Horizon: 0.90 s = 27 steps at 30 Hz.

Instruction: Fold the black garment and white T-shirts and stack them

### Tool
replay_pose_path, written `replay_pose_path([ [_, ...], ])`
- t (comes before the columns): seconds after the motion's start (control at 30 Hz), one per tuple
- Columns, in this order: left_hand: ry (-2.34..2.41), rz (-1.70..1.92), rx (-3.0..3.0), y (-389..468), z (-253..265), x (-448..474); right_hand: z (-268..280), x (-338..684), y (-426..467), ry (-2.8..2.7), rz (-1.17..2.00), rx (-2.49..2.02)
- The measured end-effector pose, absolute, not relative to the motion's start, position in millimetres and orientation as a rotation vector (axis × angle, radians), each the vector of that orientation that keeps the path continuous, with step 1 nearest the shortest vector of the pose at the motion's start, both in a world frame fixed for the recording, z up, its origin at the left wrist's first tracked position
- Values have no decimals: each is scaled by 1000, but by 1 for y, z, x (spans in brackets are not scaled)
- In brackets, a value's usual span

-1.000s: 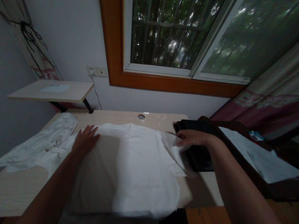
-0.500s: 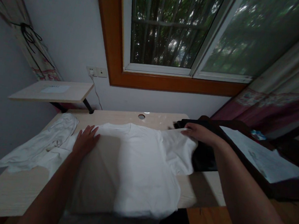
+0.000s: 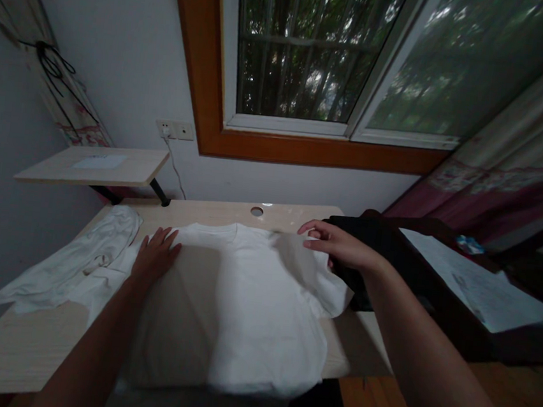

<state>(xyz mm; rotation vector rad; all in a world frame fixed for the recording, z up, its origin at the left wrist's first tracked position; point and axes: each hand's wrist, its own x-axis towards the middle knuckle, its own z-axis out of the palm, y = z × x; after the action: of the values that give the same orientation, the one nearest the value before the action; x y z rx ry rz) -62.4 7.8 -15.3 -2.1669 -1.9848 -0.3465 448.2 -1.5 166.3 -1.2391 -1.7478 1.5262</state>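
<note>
A white T-shirt (image 3: 247, 303) is spread over the table, its neckline toward the window and its lower part hanging past the near edge. My left hand (image 3: 157, 253) lies flat with fingers spread on the shirt's left shoulder. Over the right sleeve hovers my right hand (image 3: 337, 243), fingers loosely bent and apart, with no cloth between them. The sleeve (image 3: 325, 285) lies stretched out to the right beneath it. More white cloth (image 3: 78, 262) sits crumpled left of my left hand.
The pale wooden table (image 3: 12, 345) has a cable hole (image 3: 256, 212) near its back edge. A raised shelf (image 3: 95, 164) stands at back left. Black items (image 3: 360, 228) and a paper sheet (image 3: 470, 280) lie at the right, below the curtain (image 3: 491, 167).
My right hand has let go of the sleeve's edge and moved left, toward the shirt's right shoulder. My left hand has stayed in place.
</note>
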Motion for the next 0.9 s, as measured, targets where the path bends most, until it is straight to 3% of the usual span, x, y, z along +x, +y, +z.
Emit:
replay_pose_path([
  [0.17,-1948,-338,-2164,8,-16,-63,160,408,-9,-1890,1919,-874],
  [0.27,-1961,-339,-2166,8,-16,-63,147,403,-4,-1980,1936,-808],
  [0.53,-1961,-384,-2156,6,-11,-59,63,434,20,-2166,747,-1407],
  [0.73,-1801,-550,-2290,1,1,-58,32,426,-3,-2248,333,-1593],
  [0.9,-1809,-562,-2393,-7,5,-52,23,413,-14,-2309,211,-1650],
])
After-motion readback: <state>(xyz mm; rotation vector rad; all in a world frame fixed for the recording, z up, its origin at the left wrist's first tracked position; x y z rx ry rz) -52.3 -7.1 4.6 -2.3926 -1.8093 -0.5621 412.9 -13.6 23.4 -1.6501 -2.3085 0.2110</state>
